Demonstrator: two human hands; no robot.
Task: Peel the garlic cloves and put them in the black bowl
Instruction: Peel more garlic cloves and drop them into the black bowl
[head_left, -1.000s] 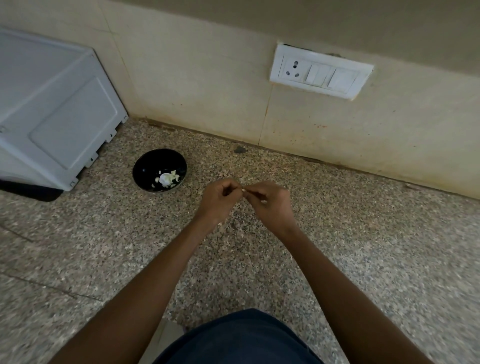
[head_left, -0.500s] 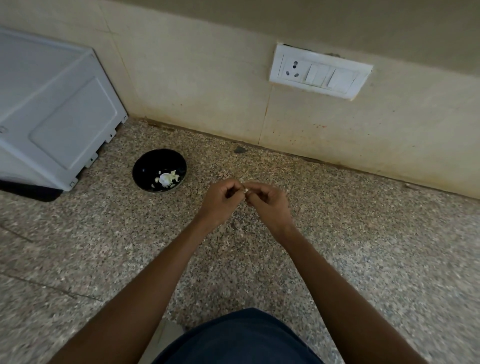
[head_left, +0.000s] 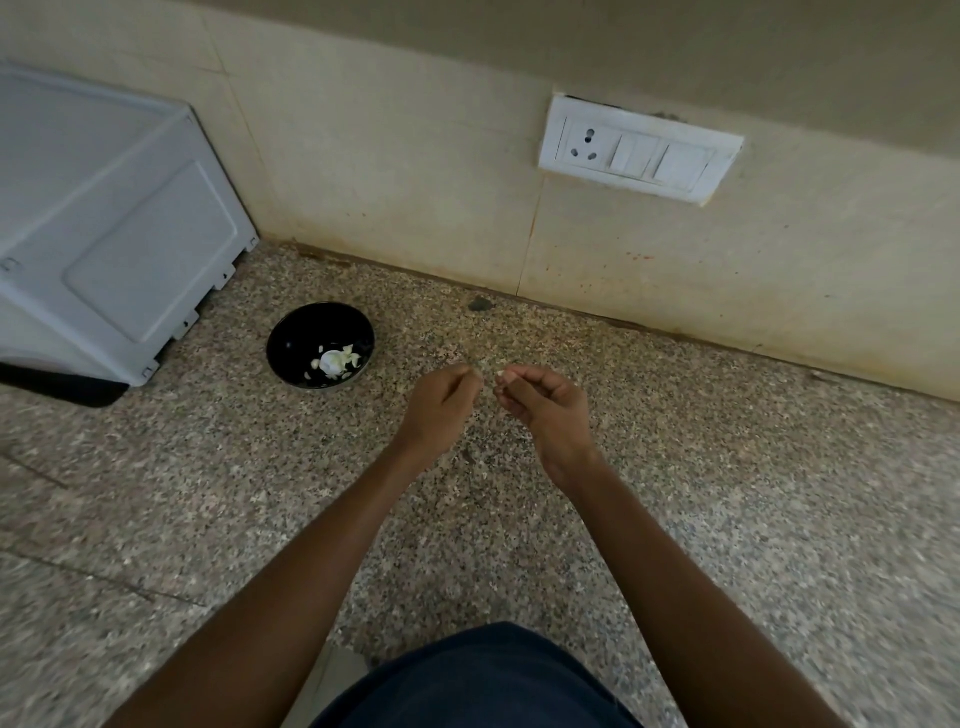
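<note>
The right hand (head_left: 545, 405) pinched a garlic clove (head_left: 501, 373). The left hand (head_left: 441, 402) was curled; its contents couldn't be told. The bowl (head_left: 291, 343) sat left.

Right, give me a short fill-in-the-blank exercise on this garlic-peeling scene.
1. The black bowl sits on the speckled ____.
2. The pale clove is pinched by the ____ hand.
3. The switch plate is mounted on the ____.
4. The bowl lies to the ____ of the left hand.

Missing words: counter; right; wall; left
</note>
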